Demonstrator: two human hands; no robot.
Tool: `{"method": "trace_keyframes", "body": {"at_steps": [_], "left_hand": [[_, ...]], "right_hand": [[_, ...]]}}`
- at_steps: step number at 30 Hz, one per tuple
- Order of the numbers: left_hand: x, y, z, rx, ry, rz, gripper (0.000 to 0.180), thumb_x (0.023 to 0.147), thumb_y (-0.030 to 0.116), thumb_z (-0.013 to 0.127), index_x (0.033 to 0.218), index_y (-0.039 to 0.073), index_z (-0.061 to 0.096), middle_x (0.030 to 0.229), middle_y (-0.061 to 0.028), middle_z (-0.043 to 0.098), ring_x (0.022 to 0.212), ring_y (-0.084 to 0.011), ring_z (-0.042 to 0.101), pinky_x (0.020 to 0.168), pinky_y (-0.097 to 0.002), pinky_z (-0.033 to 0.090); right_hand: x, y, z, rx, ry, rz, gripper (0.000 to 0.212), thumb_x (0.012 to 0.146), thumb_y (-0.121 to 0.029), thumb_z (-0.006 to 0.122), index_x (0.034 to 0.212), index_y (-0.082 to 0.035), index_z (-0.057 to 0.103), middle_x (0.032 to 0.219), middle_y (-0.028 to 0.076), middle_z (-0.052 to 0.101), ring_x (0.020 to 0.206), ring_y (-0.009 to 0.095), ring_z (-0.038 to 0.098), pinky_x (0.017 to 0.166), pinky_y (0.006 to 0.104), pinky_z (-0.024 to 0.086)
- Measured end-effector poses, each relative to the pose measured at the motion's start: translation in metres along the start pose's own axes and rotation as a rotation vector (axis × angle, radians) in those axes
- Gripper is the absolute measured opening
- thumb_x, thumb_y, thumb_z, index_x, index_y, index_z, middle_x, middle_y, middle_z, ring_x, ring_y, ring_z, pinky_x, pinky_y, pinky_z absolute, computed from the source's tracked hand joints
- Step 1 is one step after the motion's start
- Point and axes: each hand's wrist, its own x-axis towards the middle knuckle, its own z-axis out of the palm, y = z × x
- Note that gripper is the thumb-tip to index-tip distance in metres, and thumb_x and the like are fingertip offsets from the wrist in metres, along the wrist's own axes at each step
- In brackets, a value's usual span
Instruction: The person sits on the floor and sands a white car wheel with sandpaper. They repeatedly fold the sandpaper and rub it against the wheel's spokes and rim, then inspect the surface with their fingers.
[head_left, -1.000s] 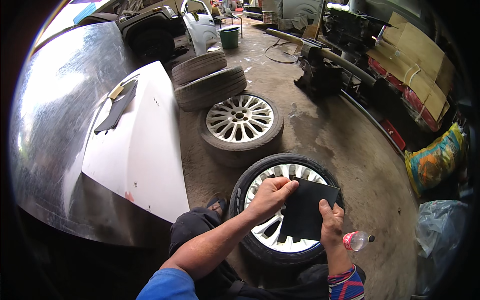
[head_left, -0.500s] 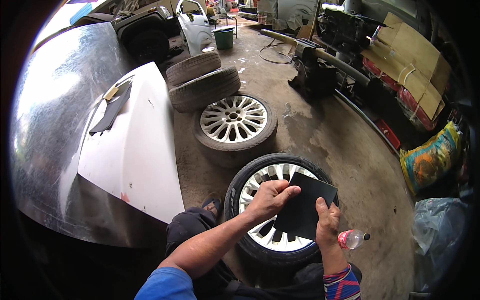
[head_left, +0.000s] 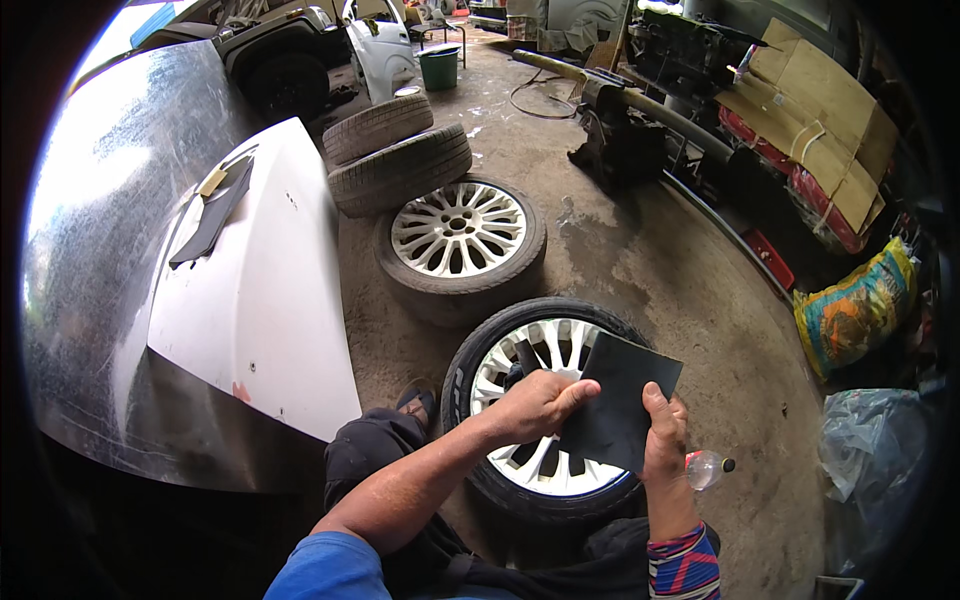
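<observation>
Between my hands is a stiff black sheet that looks like sandpaper (head_left: 622,400). My left hand (head_left: 545,404) is closed on its left edge, thumb lying on the face. At the right edge my right hand (head_left: 664,432) grips it, thumb on top and fingers behind, mostly hidden. The sheet hangs tilted above a wheel with white spokes and a black tyre (head_left: 462,384), hiding part of the rim. A clear plastic bottle (head_left: 706,470) with a dark cap and red label shows just right of my right wrist.
Beyond lies another white-spoked wheel (head_left: 460,228), with two tyres (head_left: 400,170) stacked behind it. A white car panel (head_left: 290,270) stands at left, a dark strip (head_left: 215,220) on it. Along the right are cardboard (head_left: 815,120), a yellow sack (head_left: 858,305) and a clear plastic bag (head_left: 870,440).
The sheet has tipped slightly and shifted a little to the right, with both hands still on it. My left hand sits slightly lower. The whole view has shifted a little.
</observation>
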Motion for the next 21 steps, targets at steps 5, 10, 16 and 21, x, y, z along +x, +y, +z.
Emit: {"method": "trace_keyframes", "body": {"at_steps": [5, 10, 16, 21], "left_hand": [[0.001, -0.002, -0.001, 0.115, -0.042, -0.004, 0.071, 0.106, 0.058, 0.047, 0.073, -0.003, 0.061, 0.058, -0.01, 0.057, 0.058, -0.0176, 0.06, 0.058, -0.0363, 0.048], [0.002, 0.001, -0.001, -0.063, -0.18, -0.037, 0.074, 0.106, 0.06, 0.045, 0.076, -0.005, 0.064, 0.062, -0.0074, 0.06, 0.059, -0.0161, 0.061, 0.059, -0.0338, 0.05], [0.002, 0.007, -0.003, -0.024, -0.244, -0.081, 0.079, 0.105, 0.063, 0.043, 0.077, -0.006, 0.067, 0.063, -0.0092, 0.063, 0.063, -0.0164, 0.065, 0.061, -0.0321, 0.052], [-0.002, 0.013, -0.003, 0.102, -0.329, -0.133, 0.081, 0.103, 0.067, 0.044, 0.079, -0.007, 0.069, 0.064, -0.0129, 0.067, 0.064, -0.0198, 0.07, 0.063, -0.0346, 0.054]], "right_hand": [[0.003, 0.002, -0.002, 0.06, 0.01, -0.002, 0.028, 0.102, -0.019, 0.058, 0.12, 0.0, 0.065, 0.113, 0.006, 0.069, 0.102, 0.015, 0.065, 0.092, 0.0286, 0.053], [0.006, 0.002, -0.012, -0.034, 0.043, -0.014, 0.024, 0.1, -0.02, 0.062, 0.116, -0.003, 0.068, 0.109, 0.003, 0.069, 0.099, 0.012, 0.064, 0.09, 0.0274, 0.051], [0.003, -0.007, -0.015, -0.075, 0.038, -0.015, 0.02, 0.099, -0.02, 0.063, 0.111, -0.005, 0.069, 0.105, 0.001, 0.069, 0.096, 0.009, 0.062, 0.088, 0.0272, 0.051], [0.003, -0.01, -0.017, -0.081, 0.041, 0.01, 0.019, 0.1, -0.019, 0.063, 0.11, -0.004, 0.069, 0.103, 0.0, 0.069, 0.093, 0.009, 0.063, 0.085, 0.0254, 0.051]]}}
